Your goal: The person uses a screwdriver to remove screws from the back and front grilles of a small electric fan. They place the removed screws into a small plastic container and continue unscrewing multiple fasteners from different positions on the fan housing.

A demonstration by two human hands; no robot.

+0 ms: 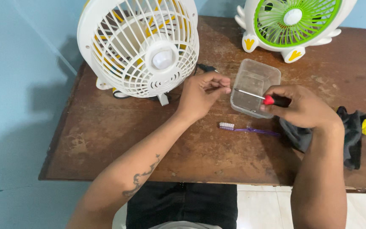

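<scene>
My right hand (303, 106) grips a red-handled screwdriver (257, 97) whose metal shaft points left over a clear plastic container (255, 80). My left hand (202, 94) has its fingertips pinched together at the screwdriver's tip; whether a small part sits between them is too small to tell. A white small fan (138, 44) with a round grille stands just left of my left hand, facing me.
A purple toothbrush (248, 128) lies on the worn brown wooden table (106, 140) in front of my hands. A second white fan with green blades (293, 23) stands at the back right. A dark cloth with a yellow item (354, 129) lies at right. Blue wall left.
</scene>
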